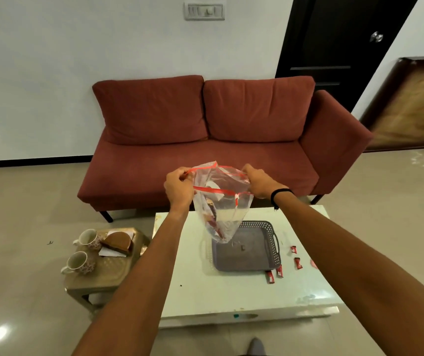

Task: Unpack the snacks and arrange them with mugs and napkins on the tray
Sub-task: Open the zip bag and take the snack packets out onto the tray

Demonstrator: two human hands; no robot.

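- On the near white low table (pixel 231 291), small red-wrapped snack packets (pixel 270 276) lie loose at about four o'clock from the grey perforated plastic tray (pixel 272 249), just off its corner and right edge.
- Inside the tray sits one small dark piece (pixel 243 248); too small to name.
- Above the tray's far-left corner hangs a clear plastic zip bag with a red seal strip (pixel 221 201), mouth up, with some pale and red contents inside.
- The left hand (pixel 179 187) pinches the bag's rim at nine o'clock; the right hand (pixel 258 182), with a black wristband (pixel 280 194), is clenched on the rim at three o'clock, pulling the mouth wide.
- On the beige plastic stool (pixel 98 273) at nine o'clock from the table stand two floral mugs (pixel 82 250) beside folded white napkins (pixel 112 251) under a brown wedge-shaped item (pixel 117 241), all still off the tray.
- Beyond stands a red fabric sofa (pixel 213 140).
- Risk, as I judge it: the bag hangs over the tray's edge, so anything tipped out may miss or bounce onto the table; a slipping pinch could collapse the mouth.
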